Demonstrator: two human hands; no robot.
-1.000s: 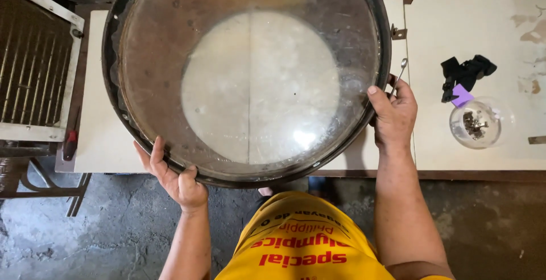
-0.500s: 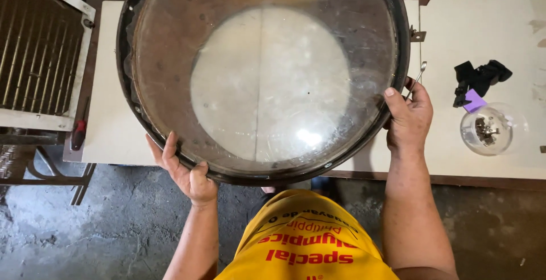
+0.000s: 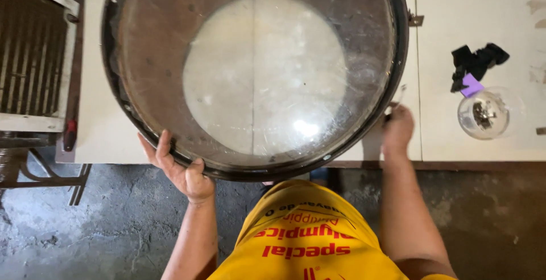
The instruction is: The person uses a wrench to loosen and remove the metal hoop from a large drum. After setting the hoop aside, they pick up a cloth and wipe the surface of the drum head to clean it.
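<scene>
A large round drum shell with a dark metal rim (image 3: 114, 86) and a clear, scuffed skin (image 3: 261, 75) fills the upper middle of the view. It is held above a white table (image 3: 478, 30). My left hand (image 3: 182, 172) grips the rim at the lower left, with the fingers spread along the hoop. At the rim's lower right edge my right hand (image 3: 397, 129) is blurred, fingers curled. A thin shiny piece (image 3: 400, 93) shows just above it. Whether the hand holds that piece or the rim is unclear.
On the table to the right lie a black cloth (image 3: 478, 61), a small purple piece (image 3: 471, 85) and a clear glass bowl (image 3: 483, 114) with small metal bits. A white slatted frame (image 3: 28, 58) stands at the left. Below is a grey concrete floor (image 3: 85, 229).
The drum has shifted up and to the right in view. My right hand has dropped from its open grip on the right rim to a lower, curled position. My left hand stays on the rim.
</scene>
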